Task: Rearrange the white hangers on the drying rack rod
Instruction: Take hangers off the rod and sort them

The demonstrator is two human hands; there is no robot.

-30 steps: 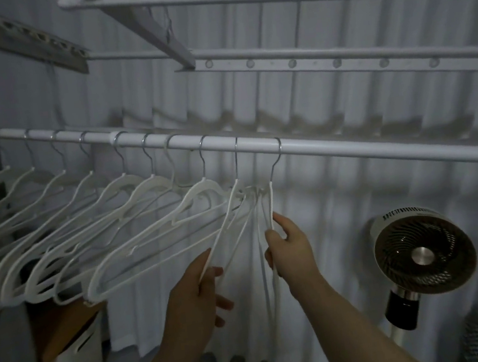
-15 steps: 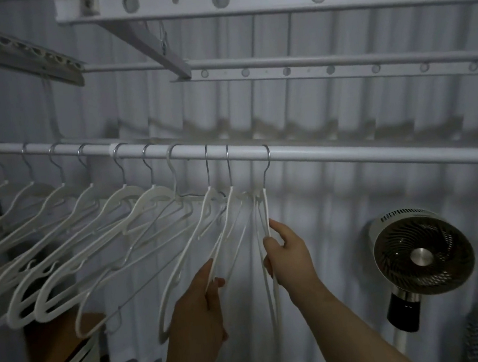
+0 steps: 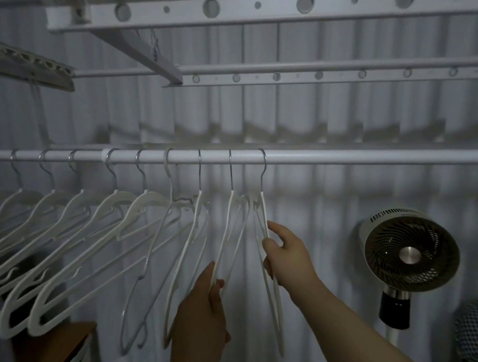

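Head view: dim room, hangers [image 3: 128, 198] on rod [image 3: 348, 158], curtain [image 3: 325, 215] behind, fan [image 3: 411, 255] right.

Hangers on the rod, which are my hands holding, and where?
The right hand pinches the end hanger on its sloping arm; the left hand grips the next hanger low on its arm.

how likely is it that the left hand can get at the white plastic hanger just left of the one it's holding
Probably yes: that white plastic hanger hangs beside the left hand with nothing between them, though the hand pinches the neighbouring hanger and would likely have to release it first.
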